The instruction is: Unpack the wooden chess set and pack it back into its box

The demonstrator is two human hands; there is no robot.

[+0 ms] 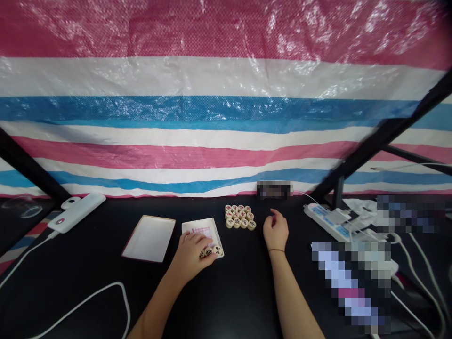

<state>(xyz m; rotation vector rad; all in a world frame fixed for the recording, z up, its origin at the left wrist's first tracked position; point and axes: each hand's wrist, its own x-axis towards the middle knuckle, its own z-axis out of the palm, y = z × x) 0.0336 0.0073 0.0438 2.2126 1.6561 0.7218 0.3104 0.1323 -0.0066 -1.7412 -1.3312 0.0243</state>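
My left hand (pixel 193 250) is over a small white box (pixel 211 223), its fingers around round chess pieces (pixel 208 252) with black characters at the box's near side. A pink-lined sheet (pixel 203 231) shows inside the box. To the right, several pale round pieces (pixel 240 215) stand grouped in rows on the black table, with red characters at the back and black ones in the front row. My right hand (pixel 276 230) rests right of that group, fingers curled; what it holds, if anything, is hidden. An open box lid (pixel 150 238) lies left of the white box.
A white device (pixel 76 213) with a cable lies at the back left. A power strip (pixel 326 223) with chargers and cables is on the right, near blurred items. Black frame bars slant at both sides before a striped sheet (pixel 197 155).
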